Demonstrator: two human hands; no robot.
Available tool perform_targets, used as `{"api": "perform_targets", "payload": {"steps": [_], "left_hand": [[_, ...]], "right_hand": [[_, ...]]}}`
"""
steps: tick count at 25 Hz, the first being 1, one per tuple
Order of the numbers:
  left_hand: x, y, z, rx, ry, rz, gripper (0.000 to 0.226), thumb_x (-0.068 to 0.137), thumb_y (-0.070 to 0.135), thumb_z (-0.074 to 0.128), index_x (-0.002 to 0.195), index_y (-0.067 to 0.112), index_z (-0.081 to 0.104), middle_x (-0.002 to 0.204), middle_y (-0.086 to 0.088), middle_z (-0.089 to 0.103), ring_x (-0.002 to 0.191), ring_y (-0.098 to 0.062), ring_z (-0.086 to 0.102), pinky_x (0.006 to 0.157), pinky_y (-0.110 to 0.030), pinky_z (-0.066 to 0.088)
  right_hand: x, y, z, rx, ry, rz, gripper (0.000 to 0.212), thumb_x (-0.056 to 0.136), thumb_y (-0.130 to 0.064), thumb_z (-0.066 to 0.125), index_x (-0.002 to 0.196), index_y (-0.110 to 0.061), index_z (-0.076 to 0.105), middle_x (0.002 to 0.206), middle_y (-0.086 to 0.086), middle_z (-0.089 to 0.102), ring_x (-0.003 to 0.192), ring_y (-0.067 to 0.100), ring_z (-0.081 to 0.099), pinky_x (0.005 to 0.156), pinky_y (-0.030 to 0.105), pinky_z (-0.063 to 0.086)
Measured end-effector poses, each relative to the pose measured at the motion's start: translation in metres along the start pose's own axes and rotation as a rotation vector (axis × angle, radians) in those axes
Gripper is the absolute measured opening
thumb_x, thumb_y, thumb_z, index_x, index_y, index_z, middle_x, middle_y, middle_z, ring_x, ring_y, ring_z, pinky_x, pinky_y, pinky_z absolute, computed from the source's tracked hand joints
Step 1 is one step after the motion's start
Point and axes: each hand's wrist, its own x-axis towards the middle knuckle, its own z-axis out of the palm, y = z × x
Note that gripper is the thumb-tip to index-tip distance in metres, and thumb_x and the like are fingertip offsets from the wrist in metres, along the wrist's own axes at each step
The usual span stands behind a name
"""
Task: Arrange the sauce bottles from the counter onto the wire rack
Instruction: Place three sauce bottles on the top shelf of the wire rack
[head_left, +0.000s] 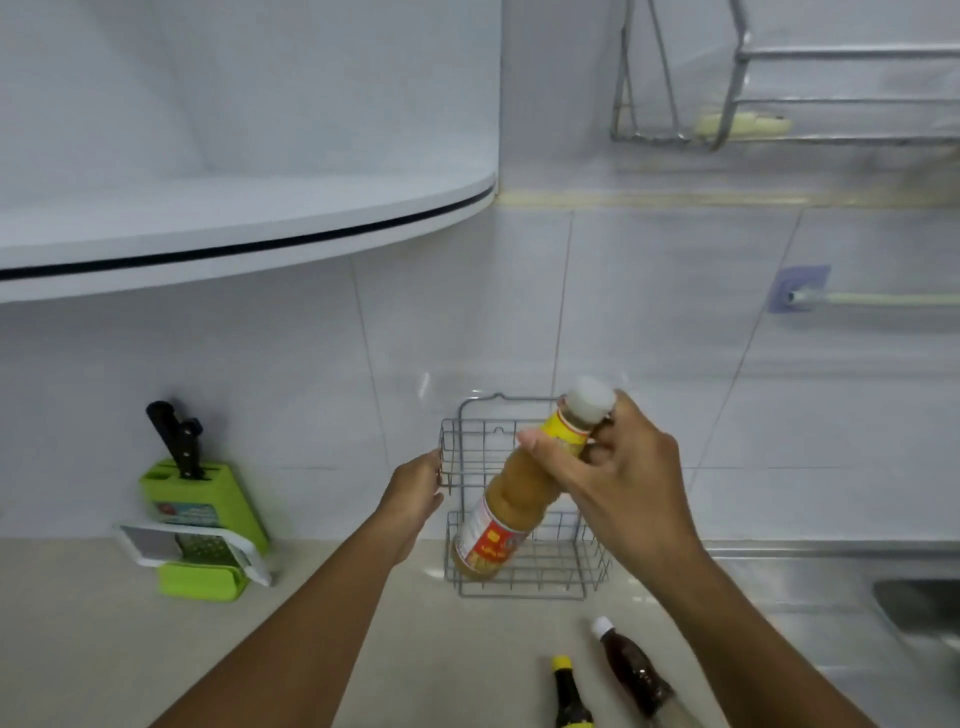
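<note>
Orange sauce bottle (511, 512) with white cap, yellow neck band, red-and-yellow label. Grey wire rack (524, 566). Lime-green knife block (208, 506), black handles. At 5 o'clock: dark bottle (569, 696), yellow cap; brown bottle (631, 670), white cap. Beige worktop (104, 649).

Rack mouth partly taken, counter open to the left

The grey wire rack (524, 566) holds a tilted orange sauce bottle with a white cap (511, 512) in its left half, leaving its right half free. Two dark bottles, one yellow-capped (569, 693) and one white-capped (631, 667), lie on the pale counter (332, 623) in front. The green knife block (205, 499) stands well apart to the left, with bare counter between.
</note>
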Motion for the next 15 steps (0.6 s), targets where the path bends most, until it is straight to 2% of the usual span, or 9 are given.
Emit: {"api": "perform_targets", "payload": {"steps": [2,5,8,11,15], "left_hand": [[-0.004,-0.003,-0.004,-0.094,-0.033,-0.015,0.05,0.102,0.024,0.029,0.142,0.007,0.053,0.143,-0.007,0.056,0.133,-0.022,0.051,0.118,-0.037,0.036],[-0.017,0.003,-0.007,-0.214,-0.066,-0.035,0.058,0.101,0.025,0.024,0.154,0.004,0.035,0.16,-0.013,0.038,0.149,-0.025,0.034,0.123,-0.043,0.028],[-0.023,0.008,-0.006,-0.265,-0.075,-0.046,0.06,0.102,0.03,0.022,0.156,0.005,0.03,0.163,-0.011,0.031,0.152,-0.025,0.028,0.124,-0.043,0.025],[-0.024,0.009,-0.004,-0.271,-0.067,-0.048,0.061,0.103,0.033,0.019,0.157,0.005,0.028,0.164,-0.011,0.03,0.152,-0.024,0.026,0.125,-0.043,0.023],[-0.027,0.011,-0.003,-0.275,-0.062,-0.045,0.061,0.103,0.032,0.019,0.157,0.006,0.028,0.164,-0.01,0.03,0.152,-0.024,0.026,0.125,-0.043,0.023]], "right_hand": [[0.022,-0.034,0.001,-0.052,0.097,-0.112,0.045,0.074,-0.048,0.086,0.1,-0.02,0.062,0.084,-0.005,0.073,0.075,0.011,0.073,0.065,0.024,0.061],[0.057,-0.053,0.028,-0.142,0.083,-0.182,0.05,0.08,-0.048,0.082,0.112,-0.018,0.059,0.095,-0.006,0.069,0.083,0.012,0.068,0.071,0.025,0.061],[0.084,-0.045,0.059,-0.216,-0.007,-0.178,0.051,0.084,-0.048,0.079,0.117,-0.018,0.055,0.099,0.0,0.067,0.088,0.018,0.067,0.075,0.032,0.062],[0.098,-0.032,0.08,-0.297,-0.076,-0.168,0.049,0.086,-0.048,0.077,0.114,-0.017,0.053,0.102,0.004,0.066,0.091,0.022,0.067,0.073,0.032,0.058],[0.115,-0.026,0.093,-0.371,-0.088,-0.179,0.052,0.087,-0.047,0.077,0.119,-0.014,0.054,0.112,0.008,0.068,0.099,0.026,0.068,0.084,0.041,0.062]]}}
